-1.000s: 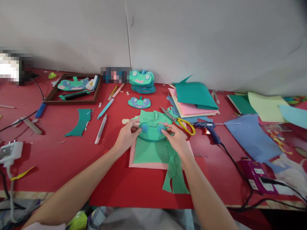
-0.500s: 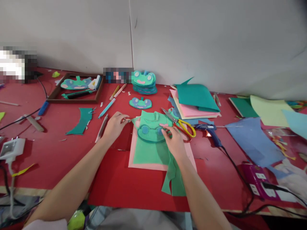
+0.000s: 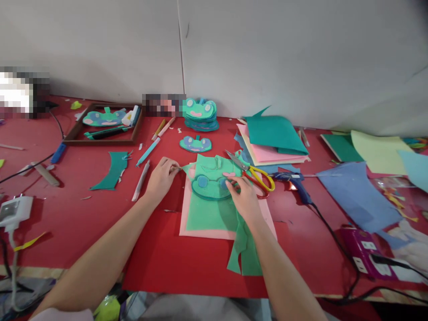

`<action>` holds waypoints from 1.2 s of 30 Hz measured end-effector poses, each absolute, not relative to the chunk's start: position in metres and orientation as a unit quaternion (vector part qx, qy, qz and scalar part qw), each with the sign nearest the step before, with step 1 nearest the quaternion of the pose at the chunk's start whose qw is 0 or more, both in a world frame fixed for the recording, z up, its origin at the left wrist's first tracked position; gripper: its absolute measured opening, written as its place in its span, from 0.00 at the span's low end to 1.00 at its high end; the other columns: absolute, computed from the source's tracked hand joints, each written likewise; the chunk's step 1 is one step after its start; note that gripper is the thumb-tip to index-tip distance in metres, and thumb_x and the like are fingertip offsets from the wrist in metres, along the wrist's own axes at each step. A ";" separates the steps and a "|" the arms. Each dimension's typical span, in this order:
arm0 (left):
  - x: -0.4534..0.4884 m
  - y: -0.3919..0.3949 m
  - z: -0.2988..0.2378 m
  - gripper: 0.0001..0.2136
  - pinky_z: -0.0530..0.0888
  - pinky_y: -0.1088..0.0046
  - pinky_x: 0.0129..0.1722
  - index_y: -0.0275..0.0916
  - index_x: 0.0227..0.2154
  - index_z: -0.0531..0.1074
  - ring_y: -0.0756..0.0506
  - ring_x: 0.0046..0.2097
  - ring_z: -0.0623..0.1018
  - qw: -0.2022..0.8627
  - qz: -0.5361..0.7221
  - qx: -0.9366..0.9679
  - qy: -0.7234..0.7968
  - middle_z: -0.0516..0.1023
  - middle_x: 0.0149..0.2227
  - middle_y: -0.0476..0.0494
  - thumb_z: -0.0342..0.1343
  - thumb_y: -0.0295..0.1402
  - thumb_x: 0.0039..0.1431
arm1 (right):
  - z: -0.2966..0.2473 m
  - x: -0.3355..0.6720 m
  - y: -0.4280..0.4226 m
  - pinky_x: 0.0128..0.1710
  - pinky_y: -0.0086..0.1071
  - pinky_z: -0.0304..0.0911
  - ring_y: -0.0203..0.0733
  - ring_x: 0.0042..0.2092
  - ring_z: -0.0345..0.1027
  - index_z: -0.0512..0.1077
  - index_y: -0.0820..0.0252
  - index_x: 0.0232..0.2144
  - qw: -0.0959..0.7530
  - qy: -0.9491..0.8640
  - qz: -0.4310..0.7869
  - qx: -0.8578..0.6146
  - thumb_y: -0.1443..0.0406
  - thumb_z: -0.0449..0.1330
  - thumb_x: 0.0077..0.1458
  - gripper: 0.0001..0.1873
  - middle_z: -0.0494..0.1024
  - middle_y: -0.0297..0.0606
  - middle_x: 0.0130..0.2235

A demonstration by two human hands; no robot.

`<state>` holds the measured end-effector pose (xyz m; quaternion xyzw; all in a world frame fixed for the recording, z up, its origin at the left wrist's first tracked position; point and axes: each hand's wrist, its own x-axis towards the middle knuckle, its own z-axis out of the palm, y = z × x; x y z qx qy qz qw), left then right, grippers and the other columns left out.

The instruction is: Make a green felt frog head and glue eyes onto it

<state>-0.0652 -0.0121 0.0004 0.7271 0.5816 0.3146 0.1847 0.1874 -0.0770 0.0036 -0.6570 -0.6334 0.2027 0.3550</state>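
Note:
On a pale pink sheet [image 3: 183,227] lies light green felt [image 3: 210,216], with a frog-face outline [image 3: 209,195] with two blue eye circles on top. My left hand [image 3: 162,179] is at the upper left of the felt, thumb and fingertips pinched at the pointed tip of a green felt scrap [image 3: 189,168]. My right hand [image 3: 245,196] rests at the outline's right side, fingers curved and slightly apart, touching near the right eye; its palm side is hidden. Yellow-and-red-handled scissors [image 3: 256,174] lie just beyond it, blades pointing up-left. Below the right wrist hang green felt strips [image 3: 245,254].
A blue glue gun [image 3: 297,185] lies right of the scissors, its cord running to a purple power socket [image 3: 361,254]. Behind are a stack of frog faces [image 3: 200,116], a single frog face [image 3: 195,143], and stacked coloured sheets [image 3: 274,138]. A brown tray [image 3: 100,142] and several pens stand left.
My left hand has drawn slightly left, its fingertips closer together at the green tip. My right hand stays at the frog outline. The view has shifted slightly.

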 end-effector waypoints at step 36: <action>-0.075 -0.005 -0.012 0.08 0.71 0.73 0.28 0.40 0.30 0.62 0.48 0.27 0.75 0.334 0.434 0.594 0.590 0.73 0.26 0.49 0.53 0.38 0.53 | -0.001 0.190 -0.075 0.36 0.36 0.64 0.38 0.30 0.64 0.71 0.59 0.38 0.363 -0.633 0.213 -0.649 0.57 0.52 0.55 0.14 0.70 0.41 0.37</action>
